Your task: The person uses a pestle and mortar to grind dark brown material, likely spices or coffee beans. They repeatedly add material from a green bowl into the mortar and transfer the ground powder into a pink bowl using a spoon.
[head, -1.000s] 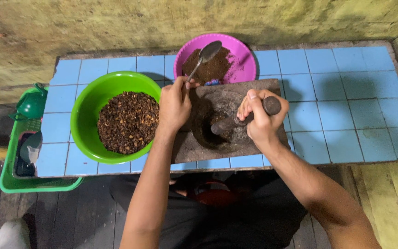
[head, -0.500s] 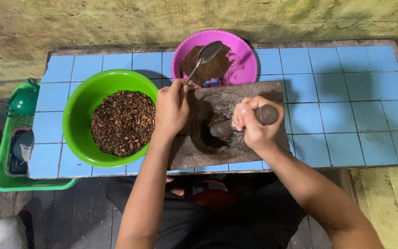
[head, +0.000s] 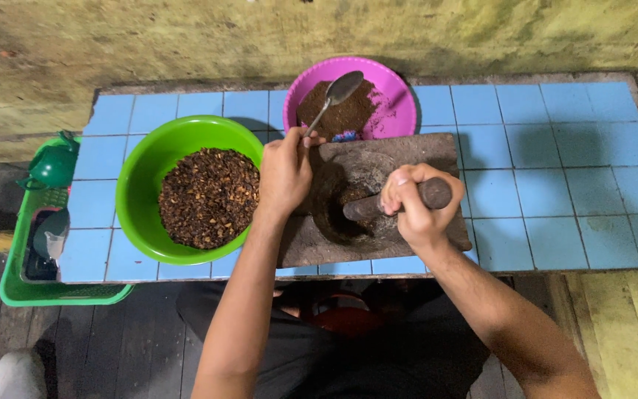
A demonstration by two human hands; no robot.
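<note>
Left hand (head: 283, 171) has raised the spoon (head: 331, 97) higher — right hand (head: 415, 205) still grips the pestle (head: 396, 203).

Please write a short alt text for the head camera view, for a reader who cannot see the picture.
Seen from above, a person's right hand grips a stone pestle in a stone mortar slab, while the left hand holds a metal spoon over a pink bowl of brown powder. A green bowl of dark roasted bits sits beside it on a blue tiled counter.
</note>
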